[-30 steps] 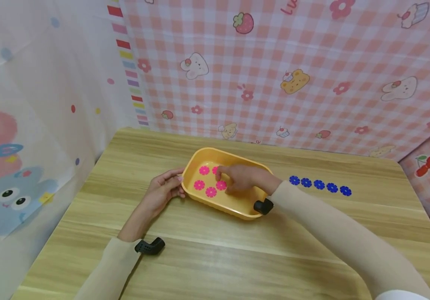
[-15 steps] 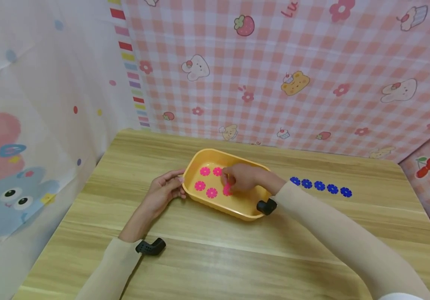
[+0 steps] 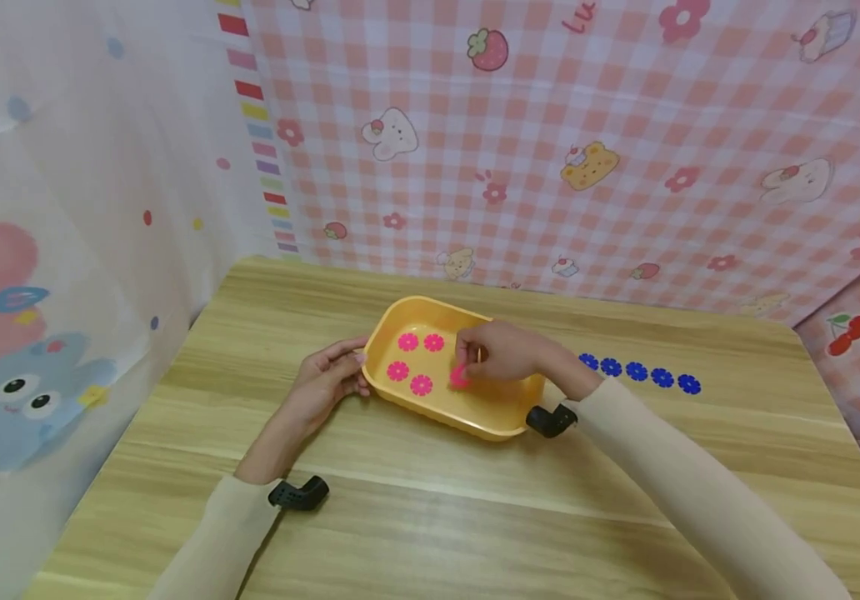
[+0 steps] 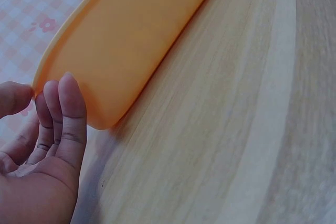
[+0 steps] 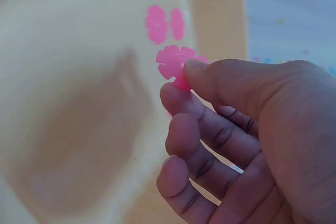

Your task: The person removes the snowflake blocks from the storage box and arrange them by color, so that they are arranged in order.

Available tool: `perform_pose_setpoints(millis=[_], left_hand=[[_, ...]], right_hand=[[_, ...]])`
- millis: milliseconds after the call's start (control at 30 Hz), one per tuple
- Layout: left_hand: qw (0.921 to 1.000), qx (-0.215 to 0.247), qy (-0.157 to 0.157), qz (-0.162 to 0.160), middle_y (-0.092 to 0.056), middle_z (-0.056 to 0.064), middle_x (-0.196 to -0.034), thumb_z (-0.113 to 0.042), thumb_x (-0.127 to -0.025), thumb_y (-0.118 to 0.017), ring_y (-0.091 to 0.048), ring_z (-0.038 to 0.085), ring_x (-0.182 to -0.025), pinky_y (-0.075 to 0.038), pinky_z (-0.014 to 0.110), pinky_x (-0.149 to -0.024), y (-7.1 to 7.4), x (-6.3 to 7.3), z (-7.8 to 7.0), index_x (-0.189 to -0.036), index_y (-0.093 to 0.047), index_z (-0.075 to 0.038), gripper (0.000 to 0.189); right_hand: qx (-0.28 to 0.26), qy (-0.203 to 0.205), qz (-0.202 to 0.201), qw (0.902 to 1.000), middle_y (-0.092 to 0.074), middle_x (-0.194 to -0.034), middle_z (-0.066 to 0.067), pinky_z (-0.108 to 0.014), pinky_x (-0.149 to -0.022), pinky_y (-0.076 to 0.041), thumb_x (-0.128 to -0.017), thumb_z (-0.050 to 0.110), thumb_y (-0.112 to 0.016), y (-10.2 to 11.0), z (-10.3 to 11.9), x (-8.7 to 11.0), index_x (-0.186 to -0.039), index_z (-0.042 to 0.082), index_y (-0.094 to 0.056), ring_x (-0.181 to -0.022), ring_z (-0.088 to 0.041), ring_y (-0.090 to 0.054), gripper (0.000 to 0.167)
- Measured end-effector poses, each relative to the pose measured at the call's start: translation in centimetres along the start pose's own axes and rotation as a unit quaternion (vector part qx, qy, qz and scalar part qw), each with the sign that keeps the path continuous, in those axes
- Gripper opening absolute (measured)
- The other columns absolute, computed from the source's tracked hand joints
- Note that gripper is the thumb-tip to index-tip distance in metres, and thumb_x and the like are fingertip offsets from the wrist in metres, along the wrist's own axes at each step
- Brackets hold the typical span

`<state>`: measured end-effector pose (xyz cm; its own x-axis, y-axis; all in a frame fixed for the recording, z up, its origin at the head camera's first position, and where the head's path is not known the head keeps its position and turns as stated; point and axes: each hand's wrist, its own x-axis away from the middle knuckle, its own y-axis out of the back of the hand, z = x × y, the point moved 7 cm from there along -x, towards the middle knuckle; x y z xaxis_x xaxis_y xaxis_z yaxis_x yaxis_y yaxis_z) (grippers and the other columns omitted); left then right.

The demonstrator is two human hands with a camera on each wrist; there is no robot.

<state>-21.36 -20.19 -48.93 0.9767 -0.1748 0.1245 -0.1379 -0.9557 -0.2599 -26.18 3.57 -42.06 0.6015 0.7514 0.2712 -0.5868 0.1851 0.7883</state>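
My right hand (image 3: 508, 352) pinches a pink notched plastic disc, a snowflake disc (image 5: 170, 59), between thumb and index finger. It is over the orange-yellow plastic basin (image 3: 437, 413), and the other fingers are curled loosely in the right wrist view. Several more pink snowflake discs (image 3: 421, 385) lie on the basin's floor, towards its left end. At that left end my left hand (image 3: 319, 386) pinches the basin's rim, with the thumb on one side and fingers against the outer wall (image 4: 131, 45) in the left wrist view.
Several blue snowflake discs (image 3: 636, 372) lie in a row on the wooden table (image 3: 460, 517), right of the basin. A pink checked cloth (image 3: 520, 108) hangs behind the table, and a white printed cloth (image 3: 100, 167) hangs at the left.
My right hand has taken hold of one pink disc and moved it right, slightly away from the others. The left hand has stayed at the basin's rim.
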Motion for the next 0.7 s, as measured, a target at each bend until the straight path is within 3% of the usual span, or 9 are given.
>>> perform_pose_setpoints(millis=[400, 700], left_hand=[[0.9999, -0.002, -0.004, 0.01, -0.066, 0.003, -0.09, -0.008, -0.105, -0.056, -0.064, 0.012, -0.074, -0.063, 0.024, -0.071, -0.4, -0.3, -0.1, -0.146, -0.047, 0.008, 0.045], [0.9999, -0.008, -0.001, 0.007, -0.066, 0.002, -0.086, -0.008, -0.106, -0.053, -0.064, 0.011, -0.073, -0.062, 0.024, -0.07, -0.3, -0.3, 0.2, -0.146, -0.046, 0.008, 0.044]], right_hand=[[-0.048, -0.002, -0.095, 0.9943, -0.069, -0.086, 0.005, -0.028, -0.072, -0.053, -0.097, 0.015, -0.069, 1.4, -0.7, 4.4, -0.097, 0.015, -0.063, -0.078, -0.015, -0.059, 0.006], [-0.108, -0.031, -0.18, 0.9772, -0.065, -0.091, 0.002, -0.025, -0.066, -0.051, -0.097, 0.02, -0.073, 1.0, -2.4, 7.7, -0.098, 0.018, -0.064, -0.077, -0.017, -0.057, 0.009]])
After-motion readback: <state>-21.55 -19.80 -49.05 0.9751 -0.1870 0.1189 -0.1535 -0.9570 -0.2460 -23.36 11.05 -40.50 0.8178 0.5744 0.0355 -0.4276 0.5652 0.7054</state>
